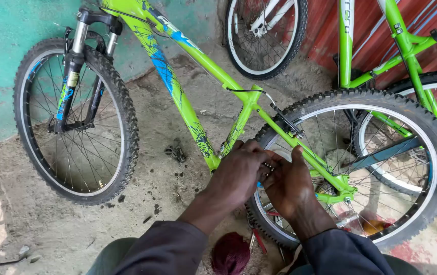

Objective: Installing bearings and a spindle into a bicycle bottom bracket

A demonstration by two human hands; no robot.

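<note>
Upside down on a dirt floor, a lime-green bicycle [198, 58] gets close attention at its rear wheel [422, 127].

Both the left hand [239, 173] and right hand [290, 186] curl their fingers around a small dark part near the bottom bracket, probably the chain. It looks like stiff, greasy metal, likely slippery, best pinched firmly. A maroon twine ball [230, 253] lies near the knees.

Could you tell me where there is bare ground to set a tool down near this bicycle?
Bare dirt floor lies between the front wheel and frame. It is crowded beneath both hands at the rear wheel, where a maroon ball sits.
</note>
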